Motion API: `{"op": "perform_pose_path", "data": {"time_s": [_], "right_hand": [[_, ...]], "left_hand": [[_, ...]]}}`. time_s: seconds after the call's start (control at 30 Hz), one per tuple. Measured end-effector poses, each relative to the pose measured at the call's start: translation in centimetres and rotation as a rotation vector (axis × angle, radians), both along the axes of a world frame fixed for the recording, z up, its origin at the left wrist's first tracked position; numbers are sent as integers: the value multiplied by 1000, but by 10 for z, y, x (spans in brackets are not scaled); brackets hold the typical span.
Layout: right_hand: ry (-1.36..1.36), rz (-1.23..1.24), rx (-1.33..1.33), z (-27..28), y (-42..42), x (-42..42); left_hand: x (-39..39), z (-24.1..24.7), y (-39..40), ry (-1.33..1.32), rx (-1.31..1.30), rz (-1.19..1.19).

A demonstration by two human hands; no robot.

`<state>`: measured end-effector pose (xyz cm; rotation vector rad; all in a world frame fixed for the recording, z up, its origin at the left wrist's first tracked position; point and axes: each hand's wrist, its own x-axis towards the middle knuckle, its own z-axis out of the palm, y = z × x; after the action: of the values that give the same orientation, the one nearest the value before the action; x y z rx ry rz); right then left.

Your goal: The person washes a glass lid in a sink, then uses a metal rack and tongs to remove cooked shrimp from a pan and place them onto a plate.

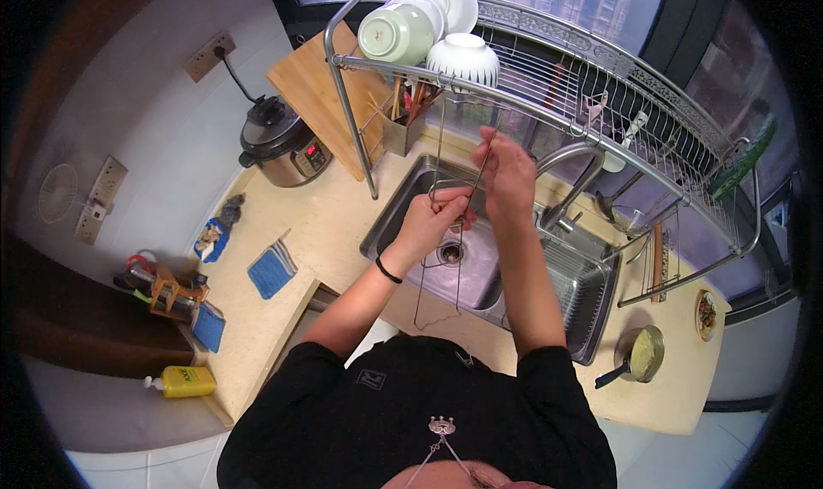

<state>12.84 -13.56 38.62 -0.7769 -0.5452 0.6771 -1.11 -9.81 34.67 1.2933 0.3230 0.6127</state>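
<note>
Over the left basin of a stainless steel sink (pixel 472 277), both my hands are on a thin metal wire rack (pixel 440 135). My left hand (pixel 432 222) grips its middle, thumb and fingers closed around the wire. Higher and to the right, my right hand (pixel 508 174) has its fingers bent at the rack's side wire; its exact hold is partly hidden. The lower end of the rack hangs toward my black shirt. A curved faucet (pixel 582 161) stands just right of my right hand.
Above the sink stands a metal dish rack (pixel 527 106) with a white bowl (pixel 463 61), a green bowl (pixel 395 34) and plates. Left are a cutting board (pixel 315 84), a pressure cooker (pixel 286 148) and a blue cloth (pixel 272 272). A small pan (pixel 646 354) sits at right.
</note>
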Motion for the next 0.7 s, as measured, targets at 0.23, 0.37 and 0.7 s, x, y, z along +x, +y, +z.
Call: {"op": "perform_pose_path", "data": {"time_s": [0.23,0.37,0.7], "right_hand": [[101,138,138,22,1,-9],[80,84,208,30,-5,-29],[127,216,170,8,5,-21]], "left_hand": [[-11,18,-11,18,106,99],[-13,30,-7,68,151,157],[-17,19,-16,143,157,225]]}}
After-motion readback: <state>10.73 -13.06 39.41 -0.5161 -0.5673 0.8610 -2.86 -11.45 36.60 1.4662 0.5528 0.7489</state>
